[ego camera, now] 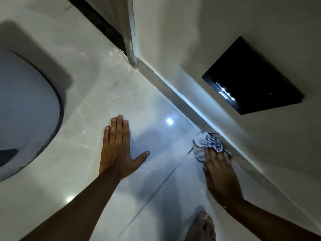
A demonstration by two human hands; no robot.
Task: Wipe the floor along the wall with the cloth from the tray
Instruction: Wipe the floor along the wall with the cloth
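Note:
A crumpled white cloth with dark blue pattern [207, 145] lies on the glossy pale tile floor [107, 87], right against the skirting at the foot of the wall [199, 54]. My right hand [218, 173] presses down on the cloth, fingers over its near part. My left hand [119, 150] rests flat on the floor to the left, fingers together and thumb spread, holding nothing. No tray is in view.
A large rounded white object with a dark rim [26, 108] sits at the left. A black square panel [253, 75] is fixed on the wall. A door frame post [132, 32] meets the floor at the top. My bare foot [201, 226] shows at the bottom.

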